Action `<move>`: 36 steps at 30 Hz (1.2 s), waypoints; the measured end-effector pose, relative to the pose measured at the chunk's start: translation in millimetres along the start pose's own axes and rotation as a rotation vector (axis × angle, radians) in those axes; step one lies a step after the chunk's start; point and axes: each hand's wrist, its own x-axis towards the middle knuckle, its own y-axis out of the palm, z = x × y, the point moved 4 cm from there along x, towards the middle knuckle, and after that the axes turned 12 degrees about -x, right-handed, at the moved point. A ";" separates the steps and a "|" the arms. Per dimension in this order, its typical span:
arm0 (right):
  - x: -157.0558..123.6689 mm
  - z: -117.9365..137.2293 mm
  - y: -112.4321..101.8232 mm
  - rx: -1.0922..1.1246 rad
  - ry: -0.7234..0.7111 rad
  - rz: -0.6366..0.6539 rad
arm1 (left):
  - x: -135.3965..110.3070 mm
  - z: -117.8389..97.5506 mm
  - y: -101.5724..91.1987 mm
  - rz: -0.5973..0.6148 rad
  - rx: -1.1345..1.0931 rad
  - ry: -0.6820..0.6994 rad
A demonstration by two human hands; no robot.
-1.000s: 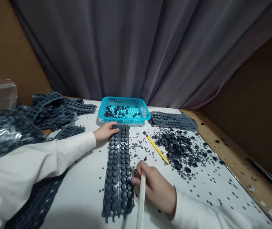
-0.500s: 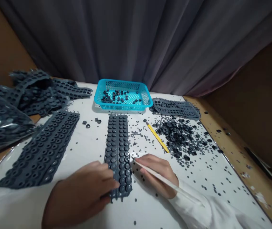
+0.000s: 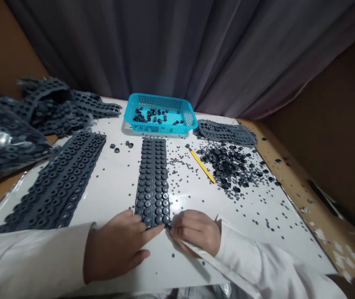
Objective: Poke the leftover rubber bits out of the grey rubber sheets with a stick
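A dark grey rubber sheet with rows of round raised studs lies lengthwise in front of me. My left hand rests at its near end. The index finger stretches along the near edge, the thumb sticks out apart, and the other fingers are curled. My right hand is closed around a long, slim white tool with a dark pointed tip. That tip meets the sheet's near right corner, close to my left fingertip; whether it grips a piece there I cannot tell.
A blue basket holds small dark pieces. A yellow tool lies beside a pile of dark bits. Another studded sheet and a clear bag of parts are at left. A perforated strip lies back right; tiny discs are scattered about.
My right hand has brought the white tool nearer, from the sheet's right side down to its near corner. My left index finger now extends along the near edge. The view has shifted slightly.
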 end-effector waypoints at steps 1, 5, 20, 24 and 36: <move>0.0 0.9 0.5 -0.046 -0.020 0.011 | -0.1 -0.9 -0.1 -0.006 0.012 -0.006; -3.5 3.7 3.3 -0.133 -0.097 0.040 | 0.4 -8.0 1.5 0.000 0.096 -0.011; -8.7 -7.1 7.9 0.261 0.578 0.048 | -24.4 -32.9 44.3 -0.289 0.044 0.092; -10.0 -1.6 8.4 0.184 0.455 0.019 | -20.8 -38.3 53.9 -0.373 0.041 0.086; -10.2 0.9 10.4 -0.009 0.212 -0.012 | -11.7 -35.6 59.4 -0.485 0.040 0.090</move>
